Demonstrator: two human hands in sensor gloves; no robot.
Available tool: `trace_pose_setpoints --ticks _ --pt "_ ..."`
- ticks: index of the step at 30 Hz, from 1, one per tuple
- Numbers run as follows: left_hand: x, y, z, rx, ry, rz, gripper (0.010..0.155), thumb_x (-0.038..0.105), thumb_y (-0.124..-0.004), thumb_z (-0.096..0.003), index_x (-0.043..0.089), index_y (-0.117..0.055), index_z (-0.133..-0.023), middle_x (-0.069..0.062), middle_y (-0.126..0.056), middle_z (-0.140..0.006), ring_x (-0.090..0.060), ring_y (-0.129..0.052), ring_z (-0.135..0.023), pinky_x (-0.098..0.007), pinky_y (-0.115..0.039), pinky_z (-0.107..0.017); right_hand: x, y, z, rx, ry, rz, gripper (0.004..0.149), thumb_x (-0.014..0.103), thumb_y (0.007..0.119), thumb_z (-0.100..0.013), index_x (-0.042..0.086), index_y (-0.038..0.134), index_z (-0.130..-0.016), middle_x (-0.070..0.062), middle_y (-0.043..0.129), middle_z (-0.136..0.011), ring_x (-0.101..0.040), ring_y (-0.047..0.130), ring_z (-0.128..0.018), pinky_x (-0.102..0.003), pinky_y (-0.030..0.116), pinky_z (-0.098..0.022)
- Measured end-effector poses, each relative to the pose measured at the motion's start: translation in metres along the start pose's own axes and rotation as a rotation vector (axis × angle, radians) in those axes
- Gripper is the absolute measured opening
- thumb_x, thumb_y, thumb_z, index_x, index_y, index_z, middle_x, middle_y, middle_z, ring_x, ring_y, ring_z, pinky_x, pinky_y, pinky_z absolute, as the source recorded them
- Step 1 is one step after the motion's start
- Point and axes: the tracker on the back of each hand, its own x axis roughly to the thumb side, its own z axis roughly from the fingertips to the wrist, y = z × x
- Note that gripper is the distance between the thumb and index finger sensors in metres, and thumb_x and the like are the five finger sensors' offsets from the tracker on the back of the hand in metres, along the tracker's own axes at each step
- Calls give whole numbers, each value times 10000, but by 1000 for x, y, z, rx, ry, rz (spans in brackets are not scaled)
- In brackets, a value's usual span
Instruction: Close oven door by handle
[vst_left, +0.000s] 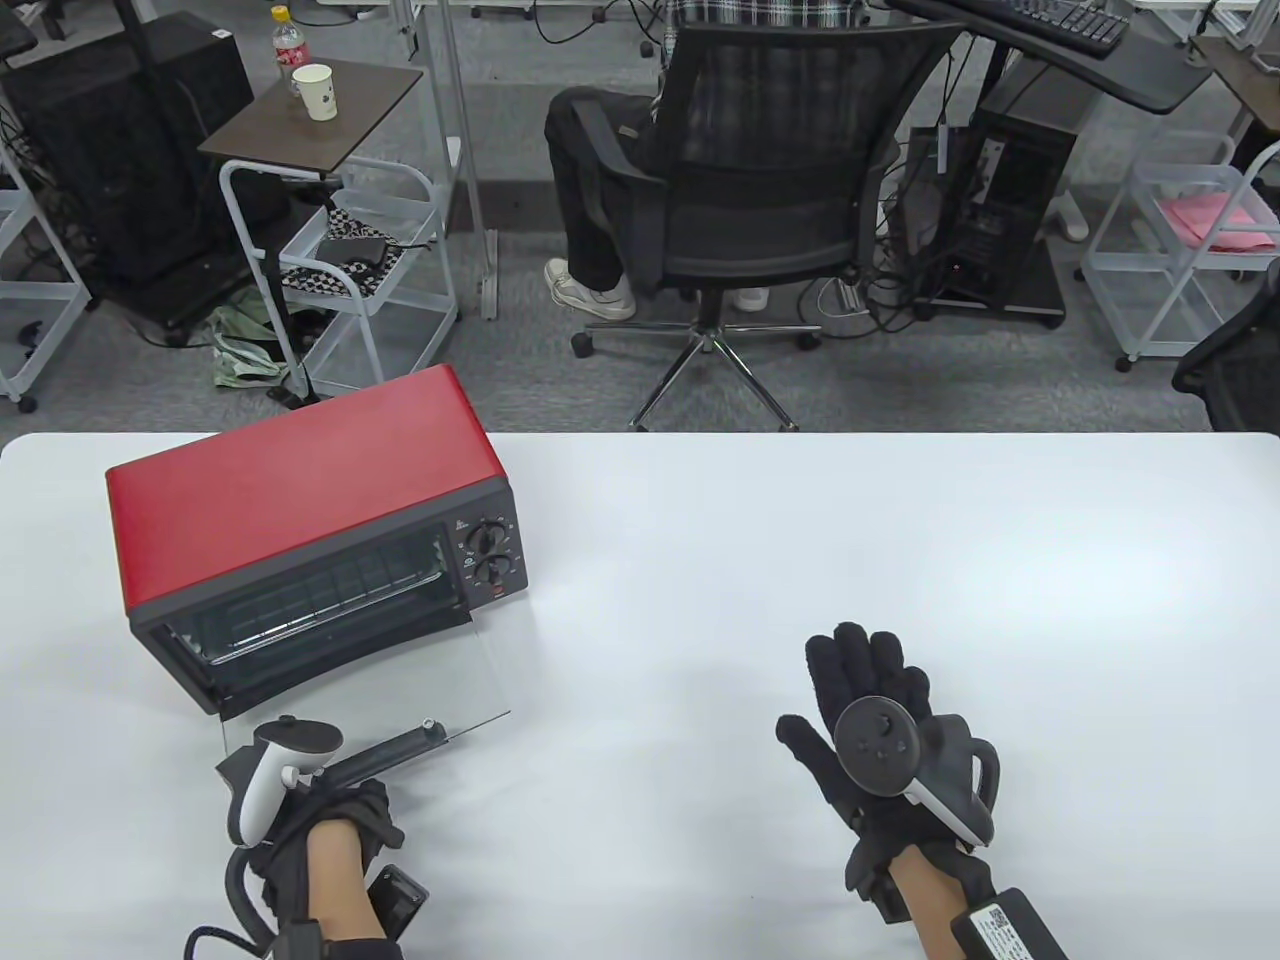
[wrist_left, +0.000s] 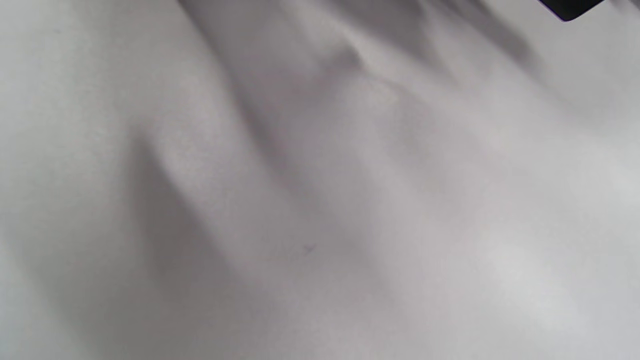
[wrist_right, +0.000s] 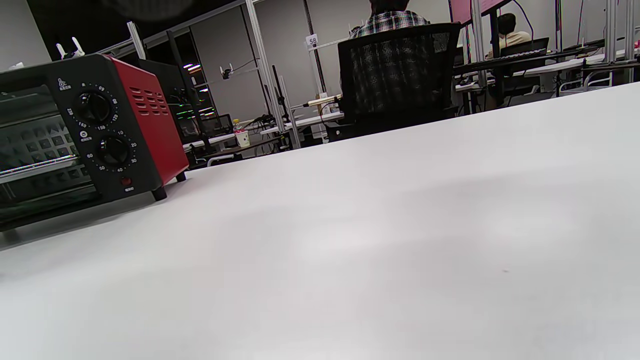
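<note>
A red toaster oven (vst_left: 300, 480) stands at the table's left. Its glass door (vst_left: 400, 680) hangs open, folded down flat toward me. The black bar handle (vst_left: 400, 744) runs along the door's near edge. My left hand (vst_left: 352, 806) is at the handle's left end, with its fingers curled around the bar. My right hand (vst_left: 862, 690) rests flat, palm down with fingers spread, on the table far to the right of the oven. The right wrist view shows the oven's front (wrist_right: 90, 135) and its open cavity. The left wrist view shows only blurred white table surface.
The white table (vst_left: 800, 540) stretches right of the oven. Two control knobs (vst_left: 488, 555) sit on the oven's right front panel. Beyond the far edge are a person in an office chair (vst_left: 770, 150), a side table (vst_left: 310, 110) and wire carts.
</note>
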Motion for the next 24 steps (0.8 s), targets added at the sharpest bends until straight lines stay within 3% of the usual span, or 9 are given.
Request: trace_pose_setpoints --ticks 7,13,24 --pt "7 12 20 126 -70 35 768 376 -417 -614 -89 30 -1031 -446 115 -998 -696 -56 -964 -743 -282 -664 0 0 0 1 0 0 756 620 547 -474 279 230 -1069 -87 194 -1201 -334 146 -1035 -538 252 -750" --pt "8 21 29 293 -114 92 687 342 -484 -606 -82 -209 -1071 -421 -151 -1089 -670 -320 -1020 -712 -416 -681 0 0 1 5 7 0 757 619 548 -473 279 228 -1069 -88 194 -1201 -334 144 -1034 -538 250 -750" --pt "7 25 32 405 -140 136 646 359 -519 -579 -41 -347 -1055 -363 -370 -1097 -599 -531 -1010 -678 -509 -679 -1 0 0 2 14 1 757 619 548 -473 278 229 -1069 -86 192 -1201 -332 141 -1035 -538 249 -751"
